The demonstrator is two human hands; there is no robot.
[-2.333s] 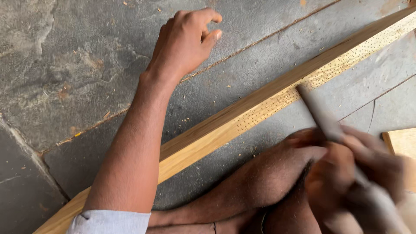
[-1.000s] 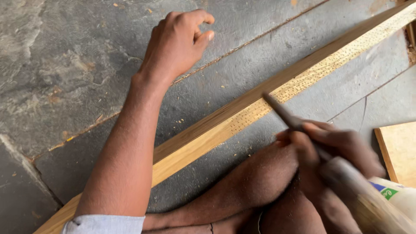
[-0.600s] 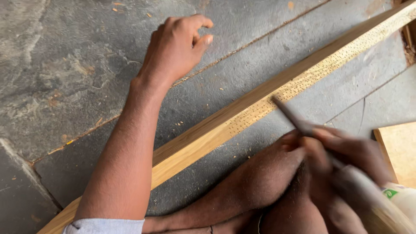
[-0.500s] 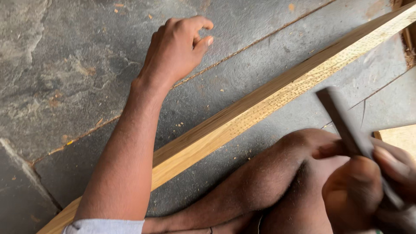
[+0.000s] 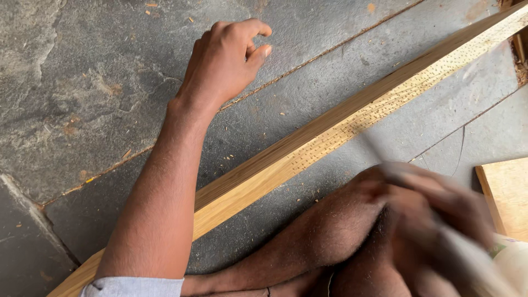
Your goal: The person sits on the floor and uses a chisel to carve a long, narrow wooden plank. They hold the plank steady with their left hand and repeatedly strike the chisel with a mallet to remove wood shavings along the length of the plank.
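A long pale wooden strip [image 5: 308, 151] lies diagonally on the stone floor, its lower face covered in rows of small pits. My left hand [image 5: 223, 63] rests on the floor beyond the strip, fingers loosely curled, holding nothing, with the forearm crossing over the wood. My right hand [image 5: 440, 206] is blurred by motion at the lower right, just below the strip, and grips a tool with a pale wooden handle [image 5: 476, 267]. The tool's dark metal end is only a faint smear near the strip.
My bare bent leg [image 5: 324, 236] lies on the floor under the right hand. A flat wooden board [image 5: 509, 195] sits at the right edge. Wood chips are scattered over the grey stone slabs [image 5: 82, 82].
My right hand has swung the tool up and down beside the strip, and it is now a blur low at the right. My left hand and the strip have stayed in place.
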